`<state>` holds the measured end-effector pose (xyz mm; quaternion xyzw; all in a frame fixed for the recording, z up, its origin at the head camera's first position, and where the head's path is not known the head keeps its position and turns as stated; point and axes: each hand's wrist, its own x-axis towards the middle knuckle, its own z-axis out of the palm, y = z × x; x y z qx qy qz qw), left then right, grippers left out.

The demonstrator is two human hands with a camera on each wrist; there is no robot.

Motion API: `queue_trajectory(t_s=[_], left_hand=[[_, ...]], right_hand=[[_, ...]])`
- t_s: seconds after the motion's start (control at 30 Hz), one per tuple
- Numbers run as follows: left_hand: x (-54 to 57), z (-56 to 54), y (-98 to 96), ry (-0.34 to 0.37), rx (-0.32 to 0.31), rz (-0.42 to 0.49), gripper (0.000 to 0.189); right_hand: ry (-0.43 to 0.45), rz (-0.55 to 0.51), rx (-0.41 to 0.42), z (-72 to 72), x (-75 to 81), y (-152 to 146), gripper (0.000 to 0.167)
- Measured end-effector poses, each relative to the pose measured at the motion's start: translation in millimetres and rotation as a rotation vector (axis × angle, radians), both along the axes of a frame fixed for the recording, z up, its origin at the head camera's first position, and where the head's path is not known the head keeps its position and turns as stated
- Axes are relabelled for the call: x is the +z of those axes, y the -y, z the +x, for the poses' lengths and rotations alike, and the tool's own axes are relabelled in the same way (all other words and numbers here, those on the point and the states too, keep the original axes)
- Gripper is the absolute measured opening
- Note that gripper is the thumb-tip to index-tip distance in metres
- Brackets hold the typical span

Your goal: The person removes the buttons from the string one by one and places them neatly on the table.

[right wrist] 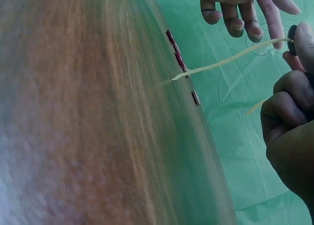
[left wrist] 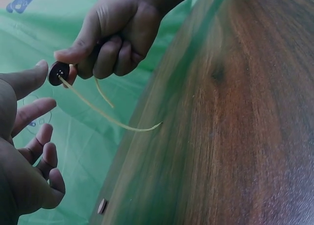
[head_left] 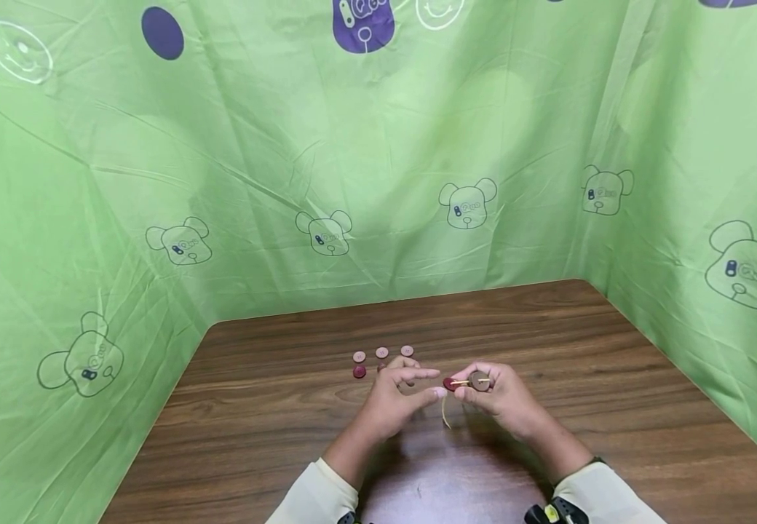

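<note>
Between thumb and forefinger, my right hand pinches a dark red button above the table. A yellow string passes through a hole of this button, and one end hangs free. A larger brown button lies against the right hand's fingers, with the string across it. My left hand is just left of the red button, its thumb and fingers spread and holding nothing. In the left wrist view a small gap shows between the left thumb and the red button.
Beyond the left hand, a row of pinkish buttons lies on the brown wooden table. Red buttons lie in front of them, one partly hidden by the left hand. Green printed cloth hangs around the table's back and sides.
</note>
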<state>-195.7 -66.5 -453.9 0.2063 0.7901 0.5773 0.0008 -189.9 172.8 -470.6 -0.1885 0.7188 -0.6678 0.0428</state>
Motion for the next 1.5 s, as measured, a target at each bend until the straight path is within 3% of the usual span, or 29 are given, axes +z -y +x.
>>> queue_trajectory(t_s=[0.27, 0.6, 0.93, 1.1, 1.5], left_hand=[[0.8, 3.2, -2.5, -0.028, -0.019, 0.006, 0.030], [2.3, 5.5, -3.4, -0.012, -0.019, 0.018, 0.029], [-1.1, 5.0, -4.2, -0.051, -0.050, 0.023, 0.023], [0.1, 4.3, -3.7, -0.038, -0.056, 0.027, 0.022], [-2.1, -0.9, -0.1, -0.059, -0.009, 0.043, 0.021]], right_hand=[[-0.034, 0.017, 0.018, -0.5, -0.8, 0.7, 0.030], [-0.055, 0.013, 0.071, -0.8, -1.5, -1.2, 0.030], [-0.040, 0.010, 0.083, -1.1, -1.7, -0.9, 0.028], [-0.028, 0.003, 0.085, -1.2, -2.6, -0.6, 0.031], [0.005, -0.020, 0.047, 0.3, -0.7, -1.4, 0.040]])
